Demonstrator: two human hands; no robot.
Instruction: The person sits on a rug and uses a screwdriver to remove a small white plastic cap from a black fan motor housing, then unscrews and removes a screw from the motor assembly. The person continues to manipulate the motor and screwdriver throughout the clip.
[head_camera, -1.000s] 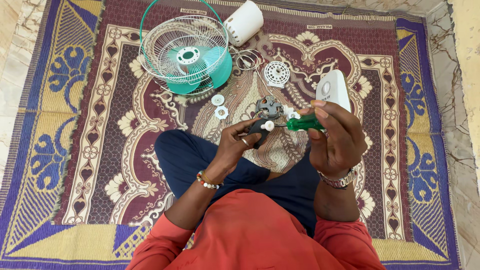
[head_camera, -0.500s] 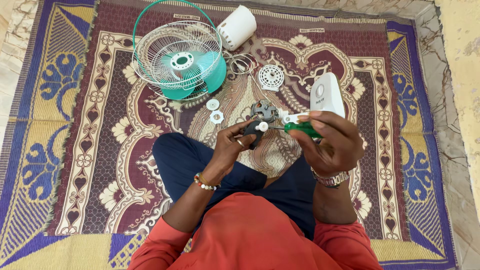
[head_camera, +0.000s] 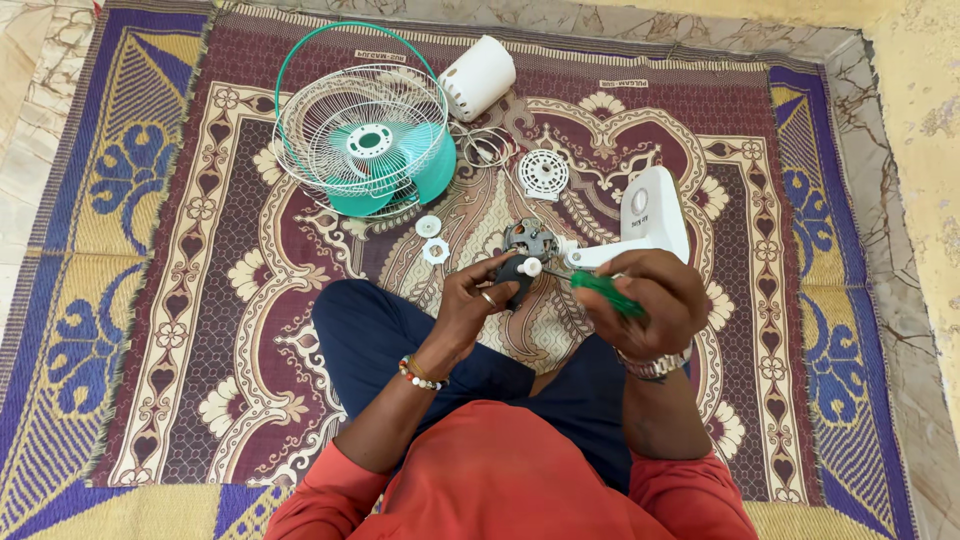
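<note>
your right hand (head_camera: 645, 300) grips green-handled screwdriver (head_camera: 605, 293), shaft pointing left at small grey fan motor (head_camera: 527, 245); left hand (head_camera: 478, 300) fingers pinch its black front.

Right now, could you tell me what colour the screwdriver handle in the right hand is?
Green; the screwdriver handle shows best in the head view.
</note>
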